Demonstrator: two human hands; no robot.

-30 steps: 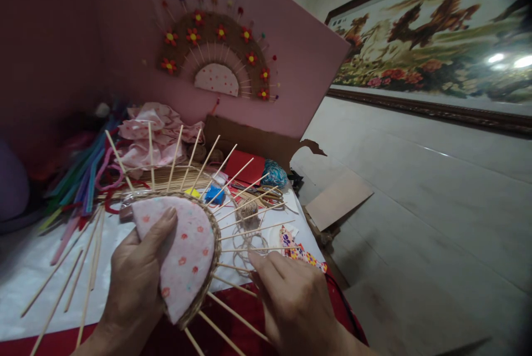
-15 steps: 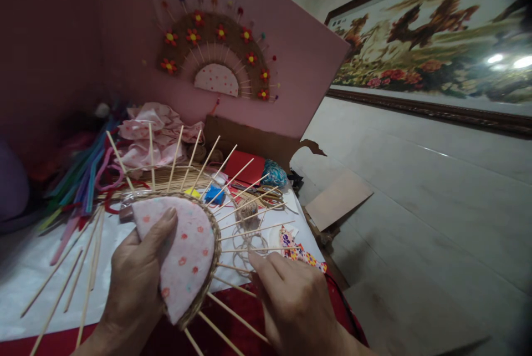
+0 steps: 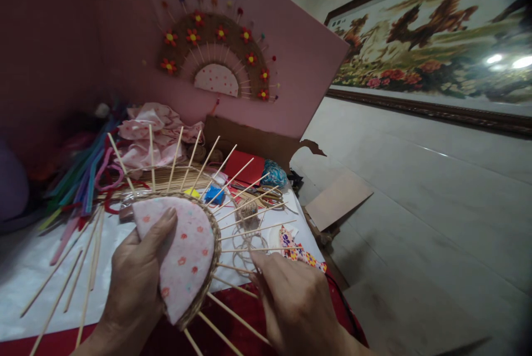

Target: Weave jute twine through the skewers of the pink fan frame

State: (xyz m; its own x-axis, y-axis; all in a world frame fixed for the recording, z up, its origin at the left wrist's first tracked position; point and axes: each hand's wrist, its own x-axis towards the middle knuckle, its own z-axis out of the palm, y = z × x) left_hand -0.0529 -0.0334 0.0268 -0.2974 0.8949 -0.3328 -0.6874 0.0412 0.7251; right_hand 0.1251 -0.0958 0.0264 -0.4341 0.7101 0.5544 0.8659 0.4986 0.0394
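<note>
The half-round fabric panel (image 3: pixel 187 239) is held up above the table's near edge, curved side towards the table's right edge, with thin sticks (image 3: pixel 239 318) fanning out from its braided rim (image 3: pixel 216 234); the left hand (image 3: pixel 133 278) grips it at the straight side, thumb pressed flat on the spotted cloth and the fingers hidden behind. The right hand (image 3: pixel 295 289) is at the stick tips, fingers curled in; two sticks run up to it, but whether it pinches one, or a strand, I cannot tell.

The panel looks light, its middle probably stiff under a soft, slightly padded face that should not slip; the sticks look rigid along their length yet easy to snap or work loose if levered sideways; so the sound hold is on the cloth-covered half-round, well in from the rim, with only a light touch on any stick close to its root. Beyond it, on the white table (image 3: pixel 25 273), a twine ball (image 3: pixel 247 210) sits towards the right edge; loose sticks (image 3: pixel 57 302) lie towards the near left corner.
</note>
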